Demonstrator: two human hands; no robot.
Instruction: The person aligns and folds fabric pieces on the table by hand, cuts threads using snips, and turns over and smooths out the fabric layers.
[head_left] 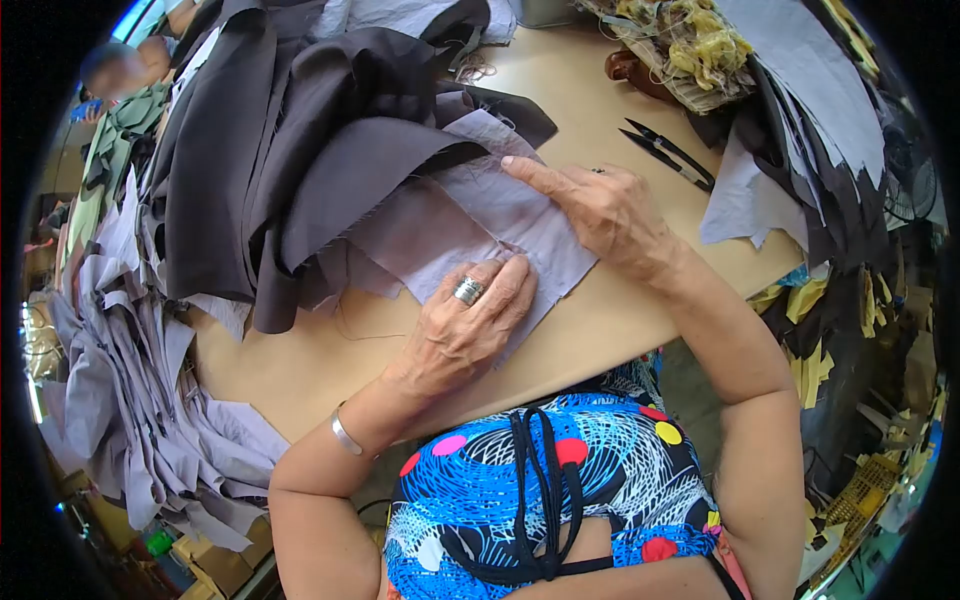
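A pale lilac piece of fabric [490, 190] with a seam lies across the table under both of my hands. My left hand [468, 318], wearing a wide silver ring, is closed with its fingertips pinching the fabric at the lower end of the seam. My right hand [612, 215] rests on the fabric's right side, its index finger stretched out to touch the upper part near the dark cloth. The other right fingers are partly folded and the thumb is hidden. A heap of dark fabric [330, 150] overlaps the lilac piece from the left.
Black thread snips [668, 155] lie on the tan table [590, 100] beyond my right hand. A bundle with yellowish threads [690, 50] sits at the back. Grey and dark cloth [810, 90] hangs over the right edge, lilac pieces [140, 370] over the left. Another person [125, 70] is at far left.
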